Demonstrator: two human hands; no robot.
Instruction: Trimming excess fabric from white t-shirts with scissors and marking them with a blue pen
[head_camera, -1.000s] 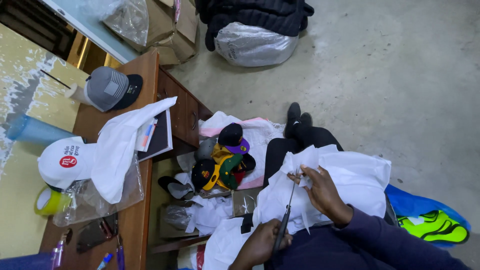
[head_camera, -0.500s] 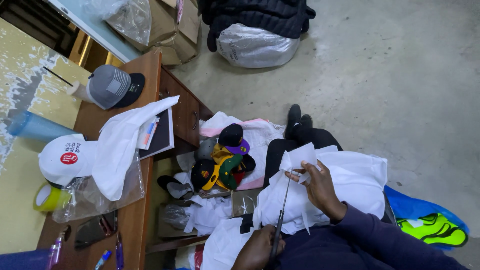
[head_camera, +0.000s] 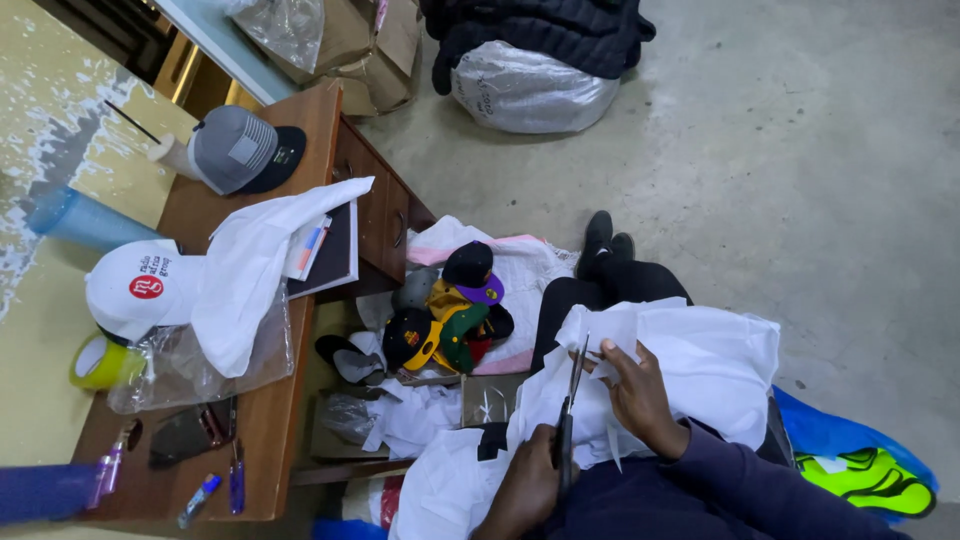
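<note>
A white cloth (head_camera: 710, 365) lies spread over my lap. My left hand (head_camera: 525, 488), at the bottom of the view, grips the handles of dark scissors (head_camera: 573, 385), whose blades point away from me into the cloth's folded edge. My right hand (head_camera: 640, 400), in a dark purple sleeve, pinches the cloth just right of the blades and holds it taut. My black-trousered legs and shoes (head_camera: 603, 240) stretch out on the floor beyond.
A pile of coloured caps (head_camera: 445, 320) sits on pink-white fabric left of my legs. The wooden desk (head_camera: 265, 445) at left bears a white cap (head_camera: 135, 290), a grey cap (head_camera: 235, 150), cloth, pens and tape. Bags (head_camera: 530, 85) stand far off.
The scissors have shifted a little along the cloth edge, and my right hand has adjusted its pinch beside the blades. The view has barely moved.
</note>
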